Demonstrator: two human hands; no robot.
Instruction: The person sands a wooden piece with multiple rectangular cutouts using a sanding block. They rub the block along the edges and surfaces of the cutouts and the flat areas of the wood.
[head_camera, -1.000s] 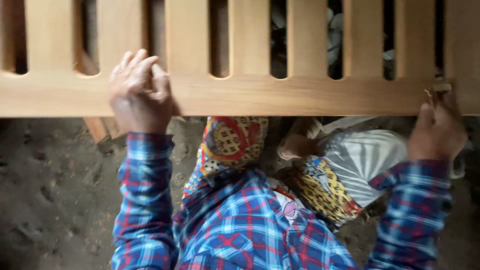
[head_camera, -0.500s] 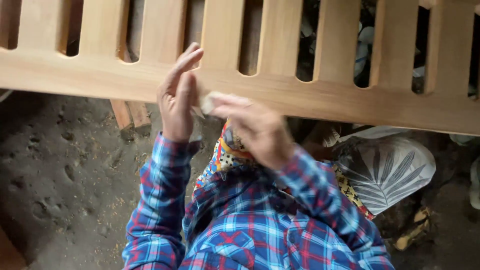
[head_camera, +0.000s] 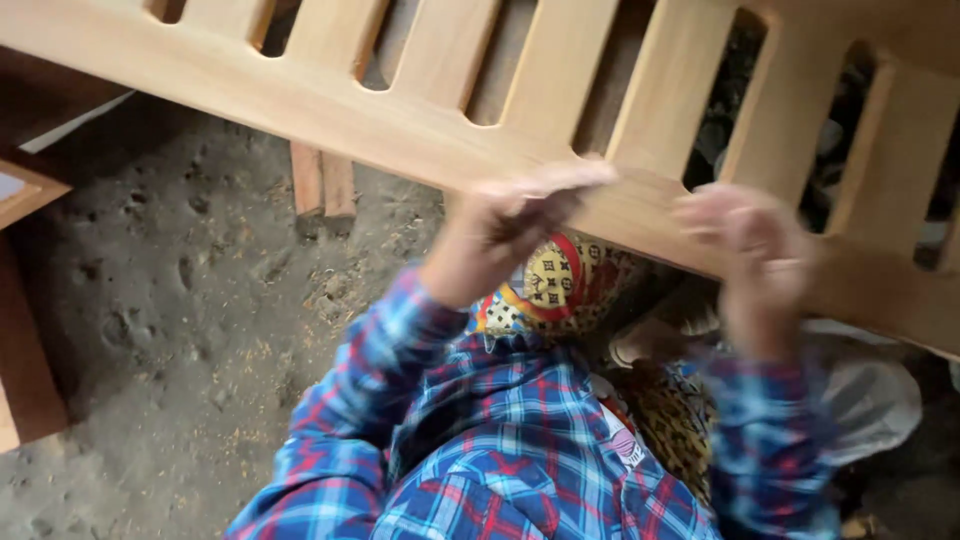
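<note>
Resting both blurred hands, left hand, right hand, on slatted wooden frame

hands: 2 | slatted wooden frame: 1 | wood offcuts: 2

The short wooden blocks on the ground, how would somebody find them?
Start at the long pale slatted wooden frame across the top. Just below its lower rail, left of the left hand, two short reddish-brown wooden blocks lie side by side on the dusty grey ground. Nothing else on that dirt is straight-edged and reddish.
</note>
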